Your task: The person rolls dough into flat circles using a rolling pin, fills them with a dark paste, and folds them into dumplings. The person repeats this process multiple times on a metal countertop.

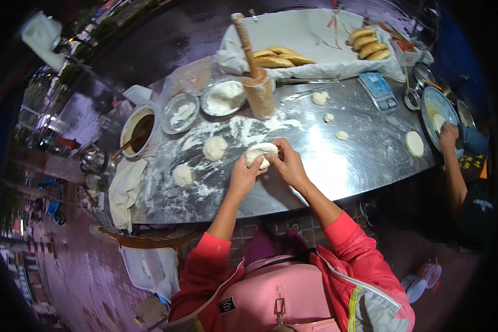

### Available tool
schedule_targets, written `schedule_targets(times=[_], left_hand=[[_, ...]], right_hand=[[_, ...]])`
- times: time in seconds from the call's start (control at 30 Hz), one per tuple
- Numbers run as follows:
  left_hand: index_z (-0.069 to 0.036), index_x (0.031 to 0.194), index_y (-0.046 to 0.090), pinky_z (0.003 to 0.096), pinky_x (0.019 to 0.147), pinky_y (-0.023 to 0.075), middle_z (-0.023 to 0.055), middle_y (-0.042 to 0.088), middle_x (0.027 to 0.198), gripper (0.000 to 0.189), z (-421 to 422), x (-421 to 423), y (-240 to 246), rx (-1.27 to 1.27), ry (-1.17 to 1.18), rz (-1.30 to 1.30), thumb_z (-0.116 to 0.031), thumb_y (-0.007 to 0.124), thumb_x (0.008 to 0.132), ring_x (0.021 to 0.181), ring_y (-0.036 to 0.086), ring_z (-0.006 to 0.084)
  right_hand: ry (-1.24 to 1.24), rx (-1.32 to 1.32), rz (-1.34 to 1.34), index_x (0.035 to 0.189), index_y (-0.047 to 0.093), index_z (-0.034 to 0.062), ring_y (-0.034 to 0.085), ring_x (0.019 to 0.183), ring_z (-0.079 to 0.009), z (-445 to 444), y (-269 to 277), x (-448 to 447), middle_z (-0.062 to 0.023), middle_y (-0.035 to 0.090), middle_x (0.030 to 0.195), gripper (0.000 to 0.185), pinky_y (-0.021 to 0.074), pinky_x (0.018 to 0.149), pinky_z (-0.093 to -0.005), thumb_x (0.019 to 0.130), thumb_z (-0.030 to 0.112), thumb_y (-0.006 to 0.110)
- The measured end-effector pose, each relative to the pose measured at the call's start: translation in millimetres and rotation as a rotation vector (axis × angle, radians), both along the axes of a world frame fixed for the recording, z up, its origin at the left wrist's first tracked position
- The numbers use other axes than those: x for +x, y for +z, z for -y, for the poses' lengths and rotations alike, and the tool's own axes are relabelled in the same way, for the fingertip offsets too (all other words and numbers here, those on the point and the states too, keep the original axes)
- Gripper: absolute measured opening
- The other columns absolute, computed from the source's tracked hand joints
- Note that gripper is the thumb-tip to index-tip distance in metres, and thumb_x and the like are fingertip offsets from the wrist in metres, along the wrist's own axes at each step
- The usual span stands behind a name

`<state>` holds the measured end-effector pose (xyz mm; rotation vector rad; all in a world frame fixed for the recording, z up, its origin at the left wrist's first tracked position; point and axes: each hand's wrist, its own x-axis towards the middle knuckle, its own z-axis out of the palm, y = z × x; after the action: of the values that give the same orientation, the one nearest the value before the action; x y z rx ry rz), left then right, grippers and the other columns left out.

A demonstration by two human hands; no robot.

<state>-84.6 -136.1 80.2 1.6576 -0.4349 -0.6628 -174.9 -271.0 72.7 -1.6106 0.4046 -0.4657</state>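
Between both hands, above the floured metal table, I hold a piece of dough [260, 152] with its rim folded round a hollow. My left hand [247, 171] grips its left and lower side, thumb at the front. My right hand [287, 161] pinches its right edge. To the left on the table [240, 203] lie a round of dough [215, 148] and another floured dough ball [183, 175]. Beyond my hands stands a thick wooden rolling pin [259, 97], with a thinner stick rising behind it. Small dough pieces [342, 135] lie to the right.
Bowls of flour [223, 96] and a pot of brown paste [140, 132] stand at the back left. A cloth-lined tray [299, 31] holds baked breads. At the right are a digital scale [377, 92], flat dough [414, 144], and another person's hand [449, 135] at a large bowl [439, 108].
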Motion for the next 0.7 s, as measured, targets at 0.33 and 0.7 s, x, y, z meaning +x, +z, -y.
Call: schedule_targets(times=[0.33,0.7], left_hand=[[-0.001,0.136,0.045,0.0360,0.082,0.0528,0.0116,0.062,0.115,0.049,-73.2,36.7,15.4,0.148,-0.106,0.152,-0.018,0.062,0.093,0.099,0.062,0.0205],[-0.007,0.144,0.039,0.0308,0.084,0.0540,0.0072,0.053,0.125,0.053,-250.5,179.7,-10.6,-0.045,-0.103,0.010,-0.013,0.058,0.095,0.109,0.055,0.0159]], right_hand=[[0.119,-0.266,0.029,0.112,0.061,0.0028,0.065,0.082,-0.0352,-68.3,21.1,38.1,-0.0217,0.065,0.100,0.027,0.0504,0.072,-0.0392,0.086,0.001,0.059],[0.313,-0.310,0.027,0.134,0.047,0.0057,0.061,0.112,-0.0354,-235.0,14.4,184.3,-0.0221,0.062,0.119,0.049,0.0476,0.092,-0.0385,0.086,-0.002,0.055]])
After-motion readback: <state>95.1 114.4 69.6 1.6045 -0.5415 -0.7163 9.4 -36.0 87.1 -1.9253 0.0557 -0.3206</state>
